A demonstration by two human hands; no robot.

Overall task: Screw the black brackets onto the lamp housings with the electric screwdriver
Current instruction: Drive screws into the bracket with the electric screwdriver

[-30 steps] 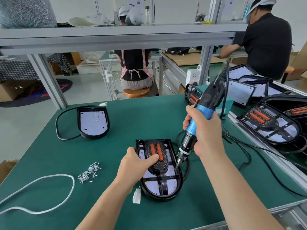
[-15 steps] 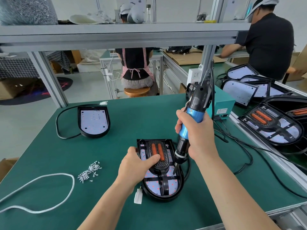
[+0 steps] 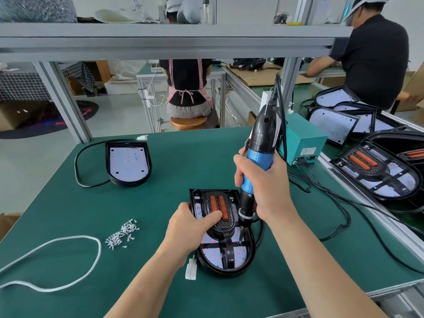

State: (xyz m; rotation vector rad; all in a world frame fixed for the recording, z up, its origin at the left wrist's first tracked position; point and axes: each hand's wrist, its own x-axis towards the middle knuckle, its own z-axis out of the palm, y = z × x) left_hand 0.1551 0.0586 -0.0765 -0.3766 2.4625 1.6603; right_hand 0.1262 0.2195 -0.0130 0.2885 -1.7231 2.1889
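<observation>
A black lamp housing (image 3: 249,255) lies on the green mat in front of me, with a black bracket (image 3: 223,226) carrying two orange strips set in it. My left hand (image 3: 191,228) holds the housing's left side, thumb pressing on the bracket. My right hand (image 3: 263,187) grips the blue and black electric screwdriver (image 3: 259,154) almost upright. Its bit touches the bracket's right arm near the housing's middle. A second housing (image 3: 128,164) without a bracket lies at the far left. A pile of small silver screws (image 3: 121,232) sits left of my left hand.
A white cord loop (image 3: 68,260) lies at the near left. A teal power box (image 3: 300,141) and black cables (image 3: 332,203) are to the right. More housings (image 3: 378,175) are stacked beyond the right rail. Two people work at benches behind.
My right hand has swung the screwdriver more upright and moved it left, bringing the bit down onto the bracket. My left hand stays on the housing.
</observation>
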